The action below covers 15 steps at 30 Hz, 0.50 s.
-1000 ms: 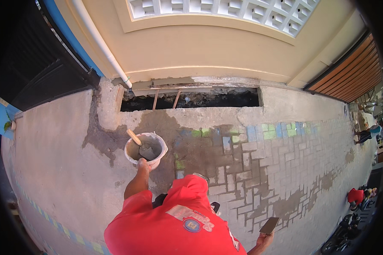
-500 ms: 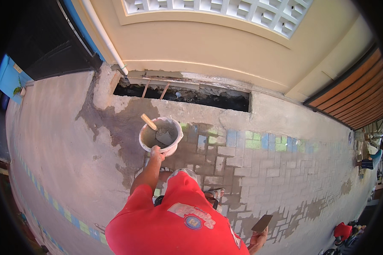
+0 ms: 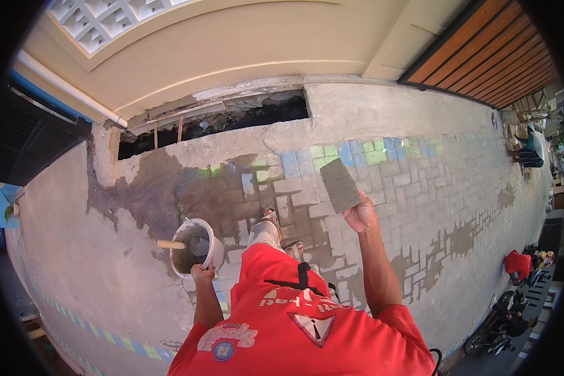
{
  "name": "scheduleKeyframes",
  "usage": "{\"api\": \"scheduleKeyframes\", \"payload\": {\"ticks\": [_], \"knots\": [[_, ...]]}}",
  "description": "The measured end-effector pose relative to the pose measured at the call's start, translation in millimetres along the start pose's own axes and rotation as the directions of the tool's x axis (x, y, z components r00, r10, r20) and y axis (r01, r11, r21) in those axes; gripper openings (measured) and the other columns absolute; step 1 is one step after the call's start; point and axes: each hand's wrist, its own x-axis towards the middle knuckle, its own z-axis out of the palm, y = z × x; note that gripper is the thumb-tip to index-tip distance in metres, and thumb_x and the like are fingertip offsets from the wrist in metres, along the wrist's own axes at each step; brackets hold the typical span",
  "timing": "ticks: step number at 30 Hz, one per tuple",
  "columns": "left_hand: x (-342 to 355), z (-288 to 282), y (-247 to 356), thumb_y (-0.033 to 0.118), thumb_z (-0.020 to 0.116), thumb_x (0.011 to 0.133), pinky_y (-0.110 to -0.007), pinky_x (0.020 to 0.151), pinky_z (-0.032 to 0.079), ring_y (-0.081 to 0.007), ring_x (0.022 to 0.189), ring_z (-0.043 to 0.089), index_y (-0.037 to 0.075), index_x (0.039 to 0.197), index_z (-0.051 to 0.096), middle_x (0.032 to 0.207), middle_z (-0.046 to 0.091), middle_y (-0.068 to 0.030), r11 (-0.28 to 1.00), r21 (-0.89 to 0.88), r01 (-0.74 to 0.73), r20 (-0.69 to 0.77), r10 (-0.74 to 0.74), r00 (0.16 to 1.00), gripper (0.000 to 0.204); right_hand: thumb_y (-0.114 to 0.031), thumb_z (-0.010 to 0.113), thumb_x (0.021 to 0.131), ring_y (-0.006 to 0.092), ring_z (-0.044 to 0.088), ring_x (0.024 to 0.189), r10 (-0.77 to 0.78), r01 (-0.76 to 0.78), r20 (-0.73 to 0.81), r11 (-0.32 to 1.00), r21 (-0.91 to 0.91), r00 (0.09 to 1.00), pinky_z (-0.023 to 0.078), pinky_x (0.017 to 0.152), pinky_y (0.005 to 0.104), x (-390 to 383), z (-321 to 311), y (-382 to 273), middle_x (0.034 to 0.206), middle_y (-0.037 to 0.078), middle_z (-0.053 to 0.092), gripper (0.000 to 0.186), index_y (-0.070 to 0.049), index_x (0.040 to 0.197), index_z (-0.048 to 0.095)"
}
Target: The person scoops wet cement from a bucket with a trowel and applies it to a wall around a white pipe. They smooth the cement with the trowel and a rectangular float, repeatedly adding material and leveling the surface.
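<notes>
1. Right hand (image 3: 360,215) is swinging its gripped grey plate (image 3: 340,185) up front, over paving (image 3: 410,207).
2. Left hand (image 3: 202,272) is grasping bucket (image 3: 216,254) near rim, trowel (image 3: 171,244) inside.
3. Likely carrying; next move is needing a level bucket.

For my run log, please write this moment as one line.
left hand: grips white bucket | in bucket: wooden-handled trowel | right hand: holds flat grey board | ahead: open trench beside wall

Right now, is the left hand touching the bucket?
Touching. The head view shows the left hand gripping the near edge of the bucket, with no gap visible between them.
</notes>
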Motion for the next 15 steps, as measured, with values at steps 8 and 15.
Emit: {"api": "scheduleKeyframes", "payload": {"ticks": [8,15], "knots": [[19.1,-76.3,-24.2,0.014,0.035,0.082,-0.053,0.095,0.055,-0.0424,0.109,0.061,-0.013,0.128,0.042,0.124,0.055,-0.0253,0.970,-0.237,-0.057,-0.216,0.005,0.976,0.054,-0.016,0.057,0.094,0.0209,0.064,0.107,0.089,-0.070,0.074,0.973,-0.222,0.993,0.055,0.088,0.0347,111.5,69.9,8.7,0.120,0.008,0.065,0.037,-0.002,0.129,0.055],[46.9,-86.3,-34.4,0.013,0.038,0.084,-0.052,0.090,0.058,-0.0456,0.108,0.061,-0.013,0.130,0.038,0.133,0.041,-0.0348,0.835,-0.544,-0.084,-0.303,-0.103,0.947,0.053,0.001,0.055,0.086,0.0176,0.062,0.081,0.356,-0.296,0.092,0.874,-0.385,0.930,0.052,0.068,0.0282,227.9,158.8,42.6,0.101,0.009,0.066,0.031,-0.001,0.117,0.059]]}}
